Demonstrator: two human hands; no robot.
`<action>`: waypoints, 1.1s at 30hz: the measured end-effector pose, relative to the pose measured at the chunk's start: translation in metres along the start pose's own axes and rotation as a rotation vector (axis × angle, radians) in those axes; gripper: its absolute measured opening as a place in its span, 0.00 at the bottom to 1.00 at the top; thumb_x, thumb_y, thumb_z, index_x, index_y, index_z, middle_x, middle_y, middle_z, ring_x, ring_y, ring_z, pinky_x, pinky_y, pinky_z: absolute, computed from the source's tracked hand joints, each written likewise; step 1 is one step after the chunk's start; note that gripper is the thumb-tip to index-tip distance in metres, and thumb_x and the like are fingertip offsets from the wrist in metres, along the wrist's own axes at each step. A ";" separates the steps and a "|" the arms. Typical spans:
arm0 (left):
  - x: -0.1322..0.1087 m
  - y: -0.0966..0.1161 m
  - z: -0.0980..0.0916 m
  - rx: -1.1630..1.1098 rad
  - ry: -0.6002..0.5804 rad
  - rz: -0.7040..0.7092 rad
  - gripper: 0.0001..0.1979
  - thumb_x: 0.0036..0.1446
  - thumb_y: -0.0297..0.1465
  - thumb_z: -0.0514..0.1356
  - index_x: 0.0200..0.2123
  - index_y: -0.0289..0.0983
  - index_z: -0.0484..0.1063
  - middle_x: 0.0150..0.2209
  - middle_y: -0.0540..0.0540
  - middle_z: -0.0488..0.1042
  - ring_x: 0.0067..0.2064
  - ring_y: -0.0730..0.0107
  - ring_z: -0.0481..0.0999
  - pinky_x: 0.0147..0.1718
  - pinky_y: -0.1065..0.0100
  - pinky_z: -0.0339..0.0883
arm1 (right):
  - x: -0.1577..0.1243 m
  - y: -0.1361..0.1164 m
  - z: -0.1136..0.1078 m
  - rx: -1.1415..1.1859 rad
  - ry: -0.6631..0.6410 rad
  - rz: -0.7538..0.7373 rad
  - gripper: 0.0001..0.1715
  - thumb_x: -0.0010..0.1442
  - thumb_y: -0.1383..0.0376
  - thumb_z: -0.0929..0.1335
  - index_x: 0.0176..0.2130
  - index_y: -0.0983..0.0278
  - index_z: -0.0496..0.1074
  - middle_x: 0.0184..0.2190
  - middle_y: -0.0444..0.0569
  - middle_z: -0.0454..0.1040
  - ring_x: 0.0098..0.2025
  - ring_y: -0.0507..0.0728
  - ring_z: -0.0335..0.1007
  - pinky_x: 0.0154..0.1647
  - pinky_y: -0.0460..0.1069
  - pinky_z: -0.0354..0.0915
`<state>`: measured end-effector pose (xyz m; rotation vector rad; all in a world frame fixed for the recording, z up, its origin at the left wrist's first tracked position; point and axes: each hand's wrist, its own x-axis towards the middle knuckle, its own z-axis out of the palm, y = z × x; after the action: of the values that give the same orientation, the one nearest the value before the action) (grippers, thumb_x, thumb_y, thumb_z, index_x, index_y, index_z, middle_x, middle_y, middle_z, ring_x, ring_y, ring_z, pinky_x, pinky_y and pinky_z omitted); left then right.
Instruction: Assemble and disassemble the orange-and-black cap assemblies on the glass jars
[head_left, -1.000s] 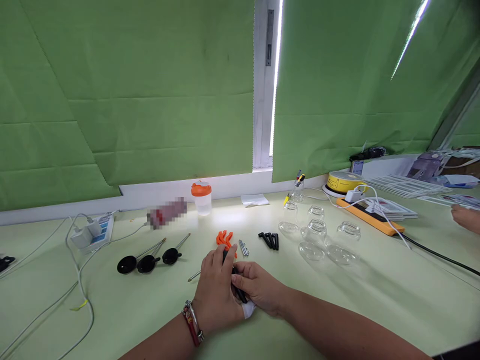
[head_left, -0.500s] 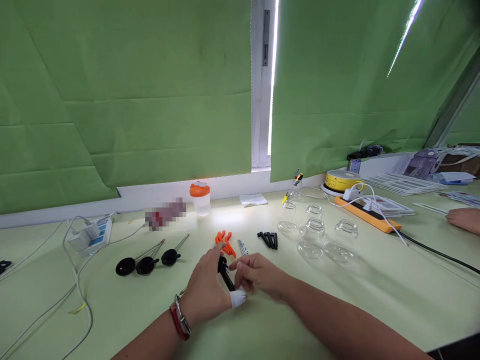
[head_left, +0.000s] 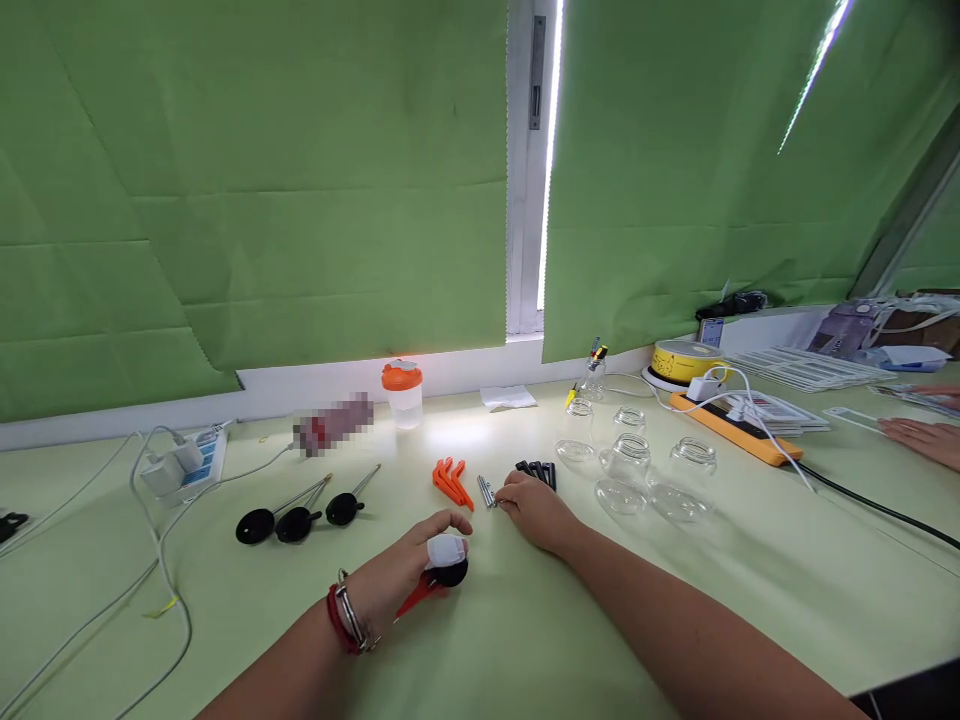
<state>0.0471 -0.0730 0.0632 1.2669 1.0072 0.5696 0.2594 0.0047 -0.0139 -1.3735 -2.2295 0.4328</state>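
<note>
My left hand (head_left: 409,565), with a white wrap on its thumb, is closed around a black round lid (head_left: 450,572) with an orange-red lever (head_left: 420,594) sticking out below. Part of this piece is hidden by the hand. Farther out on the table, my right hand (head_left: 538,512) has its fingertips pinched at the near end of several small metal pins (head_left: 486,490). Several orange levers (head_left: 451,484) lie left of the pins. Short black parts (head_left: 546,472) lie just behind my right hand, partly covered by it.
Three black lids with metal rods (head_left: 298,523) lie at left, near a white power strip (head_left: 214,465) and cables. An orange-topped cup (head_left: 405,395) stands at the back. Several glass jars (head_left: 628,478) and an orange power strip (head_left: 739,430) are at right. Another person's hand (head_left: 926,440) shows at far right.
My right hand has left the black piece and moved forward and right to the metal pins. My left hand has turned the piece, so its round lid and orange-red lever now show.
</note>
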 end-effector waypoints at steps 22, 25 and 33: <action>0.010 -0.015 -0.017 -0.134 -0.135 -0.140 0.21 0.52 0.44 0.53 0.46 0.40 0.62 0.27 0.50 0.66 0.25 0.71 0.67 0.27 0.69 0.60 | -0.001 0.010 -0.003 -0.064 -0.027 0.118 0.04 0.53 0.71 0.64 0.29 0.67 0.69 0.34 0.51 0.70 0.32 0.52 0.64 0.30 0.46 0.55; 0.011 -0.016 -0.018 -0.136 -0.157 -0.138 0.22 0.52 0.45 0.52 0.47 0.40 0.61 0.27 0.49 0.67 0.25 0.71 0.67 0.26 0.68 0.59 | -0.003 0.005 -0.009 -0.021 0.017 0.125 0.05 0.54 0.70 0.62 0.28 0.66 0.67 0.31 0.49 0.70 0.30 0.52 0.64 0.29 0.46 0.54; 0.011 -0.011 -0.013 -0.147 -0.146 -0.140 0.19 0.49 0.43 0.55 0.43 0.41 0.62 0.25 0.51 0.65 0.25 0.71 0.66 0.25 0.70 0.57 | -0.013 -0.027 -0.014 0.743 -0.017 0.168 0.11 0.53 0.63 0.65 0.37 0.65 0.70 0.22 0.43 0.68 0.23 0.50 0.64 0.26 0.46 0.62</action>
<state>0.0394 -0.0602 0.0500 1.0828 0.9078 0.4288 0.2523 -0.0187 0.0083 -1.1303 -1.6806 1.1874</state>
